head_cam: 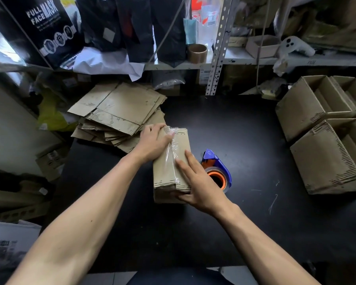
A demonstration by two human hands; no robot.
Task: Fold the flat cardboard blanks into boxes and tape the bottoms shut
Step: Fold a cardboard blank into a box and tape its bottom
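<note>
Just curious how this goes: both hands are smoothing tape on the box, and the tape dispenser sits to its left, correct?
Not quite. The head view shows the tape dispenser to the right of the box, not the left. Both the left hand and right hand do press on it.

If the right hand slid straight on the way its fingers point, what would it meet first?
Probably the left hand, pressing the clear tape strip at the far end of the brown cardboard box; the right hand lies flat on top.
</note>
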